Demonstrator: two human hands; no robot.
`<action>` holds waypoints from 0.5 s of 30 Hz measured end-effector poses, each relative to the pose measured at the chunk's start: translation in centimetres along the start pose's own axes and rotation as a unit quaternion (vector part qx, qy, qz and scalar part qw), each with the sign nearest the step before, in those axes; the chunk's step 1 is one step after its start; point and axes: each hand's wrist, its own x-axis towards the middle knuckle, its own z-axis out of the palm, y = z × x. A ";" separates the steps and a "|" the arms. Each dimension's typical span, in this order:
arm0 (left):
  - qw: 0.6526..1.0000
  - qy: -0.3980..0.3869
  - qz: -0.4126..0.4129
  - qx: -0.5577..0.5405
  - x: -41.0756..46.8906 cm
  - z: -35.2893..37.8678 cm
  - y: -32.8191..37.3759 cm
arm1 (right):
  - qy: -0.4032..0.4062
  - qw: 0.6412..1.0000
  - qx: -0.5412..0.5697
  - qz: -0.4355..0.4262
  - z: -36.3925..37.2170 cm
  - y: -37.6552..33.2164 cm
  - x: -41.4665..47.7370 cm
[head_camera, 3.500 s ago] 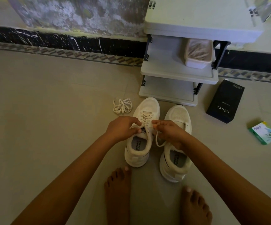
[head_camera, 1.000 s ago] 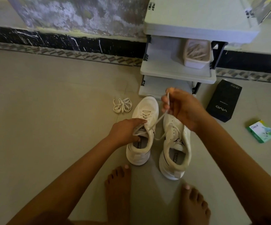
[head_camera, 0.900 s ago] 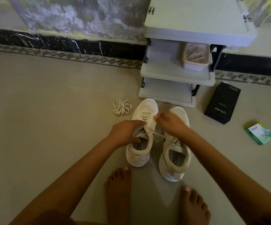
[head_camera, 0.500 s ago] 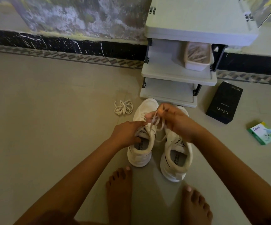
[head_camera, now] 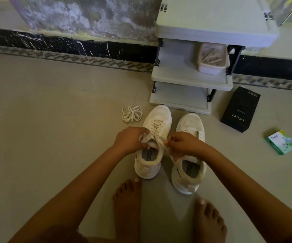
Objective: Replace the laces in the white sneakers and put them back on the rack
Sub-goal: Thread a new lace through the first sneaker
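Pinching lace (head_camera: 156, 126): L hand (head_camera: 130, 140), R hand (head_camera: 183, 144), over laced sneaker (head_camera: 147, 171).

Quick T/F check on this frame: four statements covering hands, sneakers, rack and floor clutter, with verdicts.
1. The left hand and right hand each hold the lace of the laced sneaker. True.
2. Both sneakers sit on the rack. False: the laced sneaker and the other sneaker stand on the floor in front of it.
3. A loose lace bundle lies on the floor beside the laced sneaker's toe. True.
4. The black box is on the rack's middle shelf. False: it lies on the floor to the rack's right, and the shelf holds a pale container.
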 end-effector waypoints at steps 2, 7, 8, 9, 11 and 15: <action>0.999 0.013 -0.014 -0.031 -0.1 -0.1 -0.2 | 0.093 0.989 -0.095 -0.061 0.5 0.3 0.9; 0.997 0.043 -0.026 -0.064 -0.2 0.2 -0.2 | 0.173 0.962 -0.182 -0.103 1.9 0.6 2.7; 0.997 0.047 -0.026 -0.062 -0.2 0.3 -0.2 | 0.167 0.963 -0.187 -0.097 2.2 0.6 3.0; 0.996 0.050 -0.027 -0.062 -0.3 0.4 -0.1 | 0.160 0.965 -0.185 -0.089 2.3 0.6 3.2; 0.996 0.050 -0.029 -0.069 -0.4 0.4 -0.1 | 0.155 0.975 -0.142 -0.075 2.0 0.5 3.5; 0.997 0.014 -0.038 -0.062 -0.7 -0.5 -0.2 | 0.132 0.972 0.190 -0.036 0.4 -0.8 2.5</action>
